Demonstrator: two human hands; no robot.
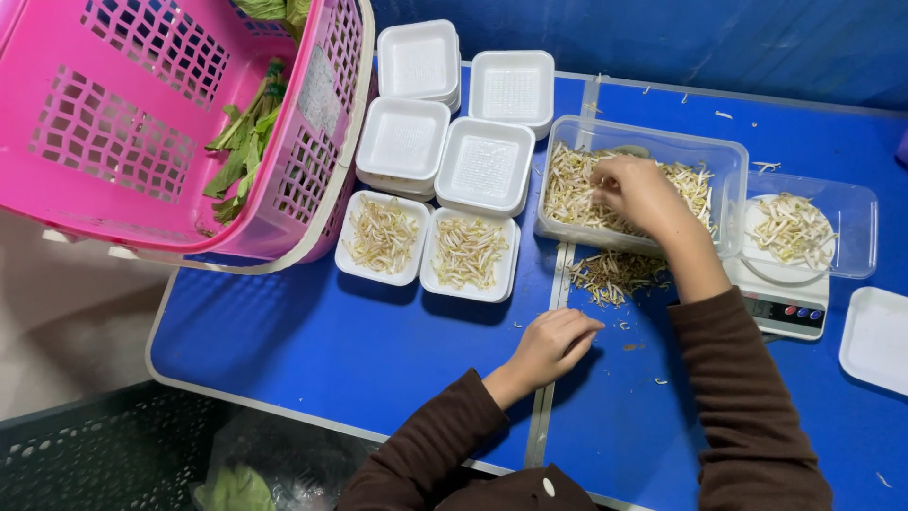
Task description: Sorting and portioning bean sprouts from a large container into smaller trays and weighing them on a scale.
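- Nearest the camera, the left hand (551,343) rests on the blue table (359,350), its fingers (579,328) curled loosely inward with nothing seen in them.
- Just beyond it, a small loose heap of bean sprouts (613,274) lies on the table, right against the front wall of the clear container.
- The right hand (641,194) reaches into the clear plastic container (728,161), fingers bent down into the mass of sprouts (572,189) there (whether they have pinched any strands, I cannot tell).
- To the right, a small white scale (790,308) carries a clear tub with a portion of sprouts (793,227); an empty white tray (878,339) sits beside it at the table's edge.
- To the left, two white foam trays (426,248) filled with sprouts stand side by side.
- Behind them, stacks of empty foam trays (454,114).
- Far left, a pink slotted basket (142,123) overhangs the table's corner, with leafy greens (246,137) inside.
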